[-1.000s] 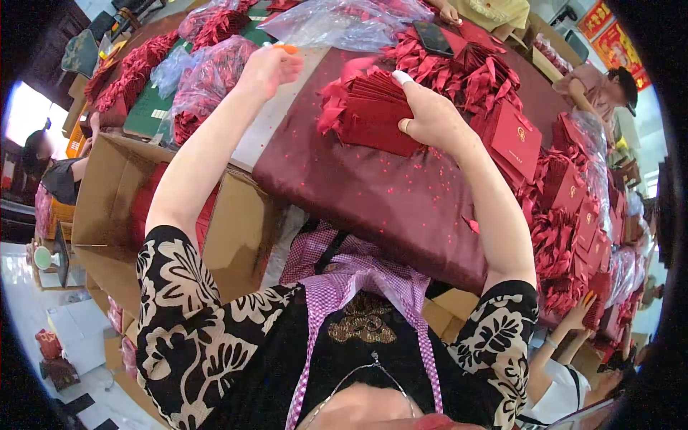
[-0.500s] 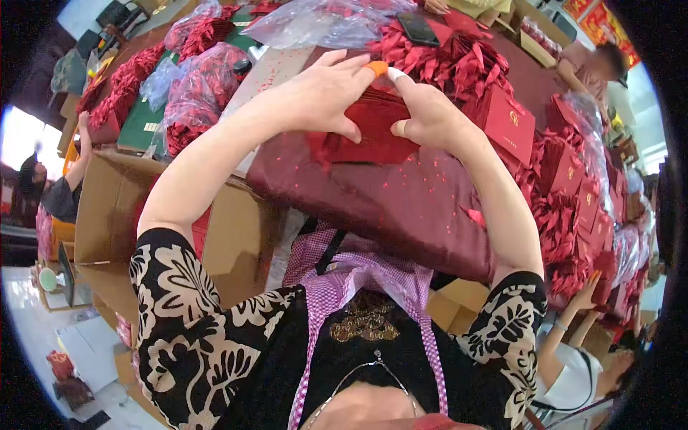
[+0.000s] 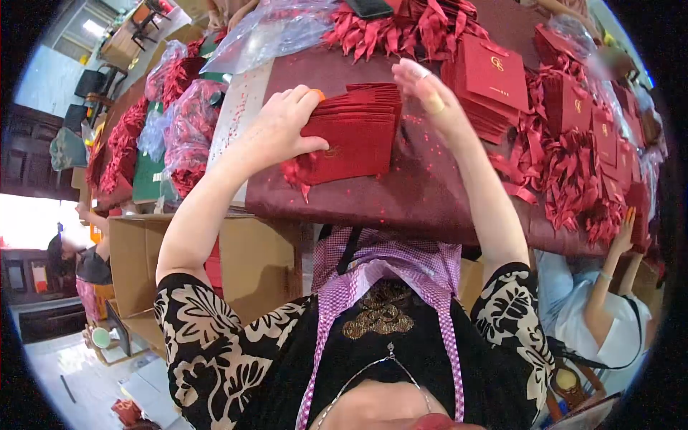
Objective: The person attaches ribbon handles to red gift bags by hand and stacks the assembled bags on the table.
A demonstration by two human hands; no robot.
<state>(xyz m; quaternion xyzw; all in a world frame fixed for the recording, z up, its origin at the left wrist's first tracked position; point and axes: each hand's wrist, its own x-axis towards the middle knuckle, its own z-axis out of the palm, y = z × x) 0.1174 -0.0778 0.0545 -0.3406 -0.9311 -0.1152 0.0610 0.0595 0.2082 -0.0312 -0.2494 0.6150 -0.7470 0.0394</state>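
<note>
A stack of flat red paper gift bags (image 3: 356, 140) stands on the dark red tablecloth in front of me, its many layered edges showing on top. My left hand (image 3: 290, 125) grips the stack's left end, thumb across the front face and fingers behind; orange tape wraps one fingertip. Red ribbon hangs out at the lower left corner. Off to the right of the stack, my right hand (image 3: 435, 100) is open, holding nothing, with fingers stretched out and some wrapping on the fingers. Beyond it lies another pile of red gift bags (image 3: 489, 75) with a gold logo.
Ribbon-handled bags (image 3: 573, 168) crowd the table's right side. Clear plastic (image 3: 269, 32) and bagged red bundles (image 3: 192, 129) lie at the left and back. An open cardboard box (image 3: 258, 251) stands below the table's left edge. Co-workers sit at right (image 3: 609, 315) and left.
My right hand has come off the stack and moved right, its fingers straightening. My left hand has shifted with the stack and now grips its left end. The view has turned somewhat.
</note>
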